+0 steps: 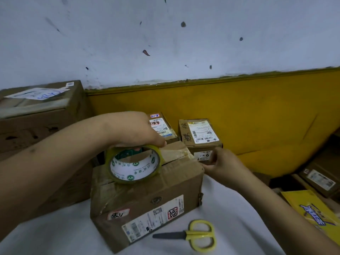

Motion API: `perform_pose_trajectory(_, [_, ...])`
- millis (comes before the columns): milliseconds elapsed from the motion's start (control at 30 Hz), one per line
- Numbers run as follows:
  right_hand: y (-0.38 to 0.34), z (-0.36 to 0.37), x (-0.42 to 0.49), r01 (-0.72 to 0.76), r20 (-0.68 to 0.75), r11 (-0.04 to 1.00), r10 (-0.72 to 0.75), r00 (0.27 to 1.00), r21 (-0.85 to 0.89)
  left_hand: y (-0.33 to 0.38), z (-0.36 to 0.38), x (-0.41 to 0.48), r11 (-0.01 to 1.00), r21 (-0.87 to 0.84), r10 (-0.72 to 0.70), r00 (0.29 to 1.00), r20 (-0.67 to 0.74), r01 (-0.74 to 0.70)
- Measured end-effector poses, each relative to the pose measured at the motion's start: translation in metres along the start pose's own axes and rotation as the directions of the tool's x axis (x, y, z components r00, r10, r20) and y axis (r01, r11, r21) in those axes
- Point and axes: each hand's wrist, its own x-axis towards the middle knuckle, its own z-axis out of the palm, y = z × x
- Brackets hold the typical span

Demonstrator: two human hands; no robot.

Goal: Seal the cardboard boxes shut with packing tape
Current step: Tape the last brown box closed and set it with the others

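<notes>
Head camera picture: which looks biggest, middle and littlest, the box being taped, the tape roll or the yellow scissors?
Biggest: box being taped.
Then tape roll and yellow scissors: they look about alike, so no ranking.

Brown cardboard box (pixel 147 192) flaps closed; tape roll (pixel 134 163) upright on top

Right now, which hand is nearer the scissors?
Right. The right hand is at the right end of the box, just beyond the scissors; the left hand grips the tape roll on top, farther left.
</notes>
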Motion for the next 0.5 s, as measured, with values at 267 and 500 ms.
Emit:
perform_pose_trajectory(267, [-0.065,0.000,0.013,0.140,-0.060,0.988,-0.144,0.988,-0.069,0.004,0.003,-0.002,0.997,0.071,0.026,0.999,-0.040,-0.023])
perform_pose_trajectory(500, [-0.075,0.023,0.025,0.216,0.165,0.957,-0.185,0.969,-0.193,-0.051,-0.013,-0.031,0.860,-0.502,0.195,0.967,0.165,-0.088])
